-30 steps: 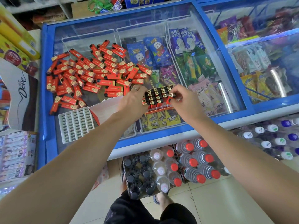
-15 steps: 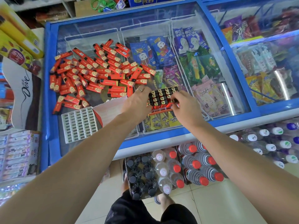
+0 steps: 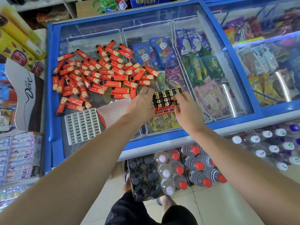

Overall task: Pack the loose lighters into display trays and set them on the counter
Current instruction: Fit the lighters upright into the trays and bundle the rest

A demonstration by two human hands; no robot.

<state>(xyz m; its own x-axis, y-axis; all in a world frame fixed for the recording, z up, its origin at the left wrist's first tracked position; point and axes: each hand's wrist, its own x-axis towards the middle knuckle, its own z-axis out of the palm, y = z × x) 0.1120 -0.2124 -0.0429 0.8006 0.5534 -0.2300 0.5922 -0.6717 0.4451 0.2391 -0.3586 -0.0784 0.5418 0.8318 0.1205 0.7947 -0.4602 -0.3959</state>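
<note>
I'm mid-fill on a tray (image 3: 164,111), standing lighters in it row by row on the freezer lid (image 3: 113,38). My left hand (image 3: 140,103) sits at the tray's nine o'clock side, fingers bent against the standing rows (image 3: 166,99), ring finger up top; it looks like it steadies them, though I can't tell whether it truly grips. My right hand (image 3: 186,109) is at the three o'clock side, fingertips curled in on the end of the rows, pinching what I judge is one lighter going into its slot.

The tray holds several rows of black-and-gold tops, packed tight; its red front lip shows at six o'clock, and I can't see how many slots are left under my hands.

The loose pile (image 3: 97,75) lies at ten o'clock from the tray, red lighters scattered flat, plenty to go. An empty white tray (image 3: 82,125) waits at eight o'clock, every slot bare, with a red-edged box (image 3: 113,111) just beside it.

Next, I reckon: seat this one square, then reach left to the pile for more, keeping a hand on the rows so they don't topple. Early-to-middle of the job, I'd say.
</note>
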